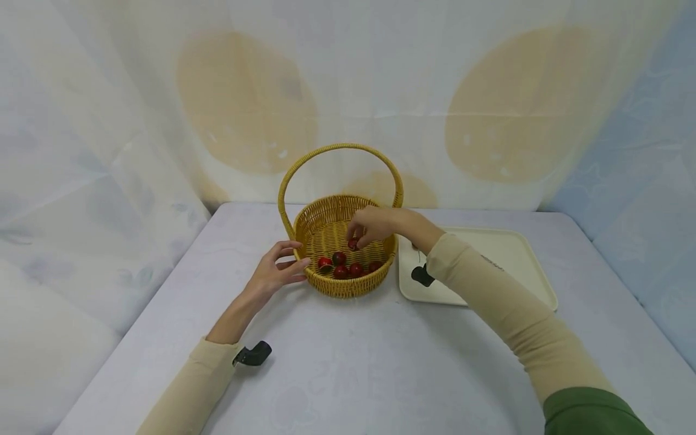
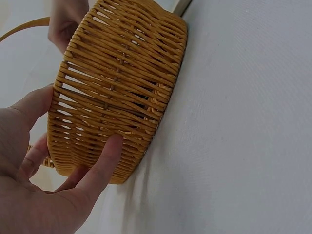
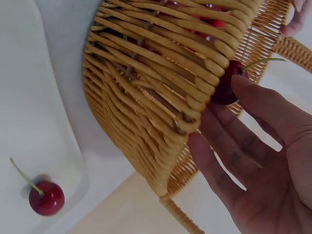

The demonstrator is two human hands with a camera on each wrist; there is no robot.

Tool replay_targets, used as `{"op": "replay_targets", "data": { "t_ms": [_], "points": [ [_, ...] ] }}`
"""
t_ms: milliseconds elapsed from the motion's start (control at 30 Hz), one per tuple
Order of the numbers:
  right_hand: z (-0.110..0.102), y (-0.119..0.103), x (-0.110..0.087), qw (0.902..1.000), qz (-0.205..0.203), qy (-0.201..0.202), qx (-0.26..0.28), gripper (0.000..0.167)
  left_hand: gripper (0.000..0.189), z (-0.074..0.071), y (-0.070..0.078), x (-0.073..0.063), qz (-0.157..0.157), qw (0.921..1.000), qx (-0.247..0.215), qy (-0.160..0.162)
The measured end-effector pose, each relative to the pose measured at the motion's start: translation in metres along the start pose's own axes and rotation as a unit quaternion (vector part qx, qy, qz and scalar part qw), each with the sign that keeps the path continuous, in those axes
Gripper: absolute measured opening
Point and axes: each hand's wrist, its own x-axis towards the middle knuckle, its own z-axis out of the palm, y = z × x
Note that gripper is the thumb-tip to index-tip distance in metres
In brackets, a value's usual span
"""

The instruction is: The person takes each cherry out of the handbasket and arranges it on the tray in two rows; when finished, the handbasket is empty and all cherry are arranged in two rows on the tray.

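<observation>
My right hand (image 1: 372, 225) reaches into a yellow woven basket (image 1: 348, 289) with a tall arched handle. Its thumb and fingers pinch a dark red cherry (image 3: 225, 87), whose green stem points away from the fingertips in the right wrist view. Several more cherries (image 1: 340, 272) lie in the front part of the basket. At the basket's left side, my left hand (image 1: 274, 270) holds the rim and wall. In the left wrist view, one of its fingers (image 2: 105, 158) lies along the outer weave, while another digit meets the rim.
Right of the basket lies a cream tray (image 1: 516, 266), partly covered by the right forearm. One stemmed cherry (image 3: 46, 197) rests on it. A black wrist device (image 1: 255, 353) sticks out from the left sleeve. A patterned curtain (image 1: 380, 78) hangs behind the table.
</observation>
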Motion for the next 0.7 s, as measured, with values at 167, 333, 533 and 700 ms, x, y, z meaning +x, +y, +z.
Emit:
{"op": "replay_targets", "data": {
  "t_ms": [167, 333, 533, 700],
  "points": [
    [-0.004, 0.0, -0.01, 0.9998, -0.012, 0.012, -0.013, 0.031, 0.056, -0.002, -0.004, 0.003, -0.009, 1.0, -0.002, 0.001],
    [-0.009, -0.001, -0.024, 0.9996, -0.023, 0.018, 0.005, 0.031, 0.061, -0.005, -0.019, 0.009, -0.001, 1.0, 0.001, 0.007],
    [-0.015, -0.002, -0.046, 0.998, -0.039, 0.049, -0.003, 0.029, 0.066, -0.006, -0.024, 0.011, 0.009, 0.9997, 0.018, 0.012],
    [-0.02, 0.0, -0.065, 0.9966, -0.029, 0.076, 0.01, 0.029, 0.066, -0.007, -0.025, 0.011, 0.012, 0.9996, 0.023, 0.013]
  ]
}}
